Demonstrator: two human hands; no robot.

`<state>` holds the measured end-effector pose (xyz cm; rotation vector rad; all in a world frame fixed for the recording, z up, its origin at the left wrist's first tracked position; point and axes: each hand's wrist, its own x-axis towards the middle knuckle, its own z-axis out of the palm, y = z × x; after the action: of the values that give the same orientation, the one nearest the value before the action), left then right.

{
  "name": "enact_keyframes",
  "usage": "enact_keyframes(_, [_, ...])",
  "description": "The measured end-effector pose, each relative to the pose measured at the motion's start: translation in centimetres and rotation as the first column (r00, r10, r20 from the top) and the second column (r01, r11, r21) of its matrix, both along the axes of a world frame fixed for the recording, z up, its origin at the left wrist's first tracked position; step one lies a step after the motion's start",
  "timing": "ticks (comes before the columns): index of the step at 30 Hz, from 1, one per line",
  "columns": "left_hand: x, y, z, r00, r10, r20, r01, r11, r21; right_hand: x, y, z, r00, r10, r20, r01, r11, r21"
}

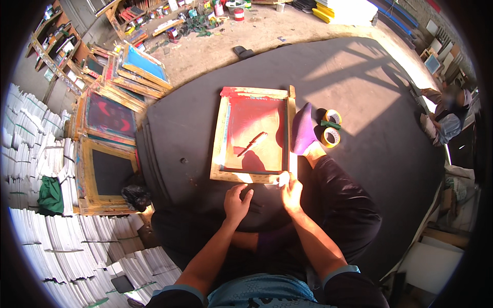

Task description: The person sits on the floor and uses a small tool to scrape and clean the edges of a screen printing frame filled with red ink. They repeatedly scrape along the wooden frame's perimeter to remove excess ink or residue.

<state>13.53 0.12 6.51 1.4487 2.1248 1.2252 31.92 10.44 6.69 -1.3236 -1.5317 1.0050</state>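
A wooden frame (219,138) lies flat on a black mat (185,128) directly before a seated person. Its long axis runs away from the body, nearly straight ahead, one short rail facing the sitter and the red-smeared far rail pointing toward the mat's far end. Sunlight and shadow fall across its reddish screen (251,115), where a slim tool (252,143) rests on a slant, thin end toward the near left corner, thicker end toward the far right.

The right hand (290,194) is at the frame's near right corner, fingers drawn together beside a small, glaring white patch; whether they grip anything cannot be told. The left hand (238,203) is loosely open and empty just below the near rail, thumb apart from the fingers.

Right of the frame sits a foot in a purple sock (304,127); beyond it are two yellow tape rolls (325,139) with a green item (331,124) between them. At left, more frames (109,114) stand piled near a black bag (136,197), a green cloth (50,196) and banded white stacks (56,241). Tins (239,15) line the far floor (205,43); another person (446,118) sits at far right.
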Motion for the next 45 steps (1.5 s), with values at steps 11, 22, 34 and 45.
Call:
enact_keyframes(11, [6.0, 3.1, -1.3, 0.966, -0.217, -0.141, 0.22, 0.975, 0.006, 6.6, -1.6, 5.8, 0.932, -0.16, -0.325, 0.099, 0.976, -0.196])
enact_keyframes(22, [8.5, 4.3, -2.5, 0.965, -0.251, -0.074, 0.251, 0.968, -0.007, 9.0, 1.2, 12.6, 0.936, -0.256, -0.243, 0.286, 0.954, 0.094])
enact_keyframes(34, [4.2, 4.2, -1.6, 0.146, 0.071, 0.987, 0.324, 0.939, -0.116, 5.1, -5.4, 4.7, 0.753, 0.486, 0.445, -0.552, 0.834, 0.023])
enact_keyframes(45, [-0.8, 0.3, -2.1, 0.407, 0.178, 0.896, -0.01, 0.982, -0.19, 6.5, -3.8, -0.4, 0.741, 0.249, 0.624, -0.128, 0.964, -0.233])
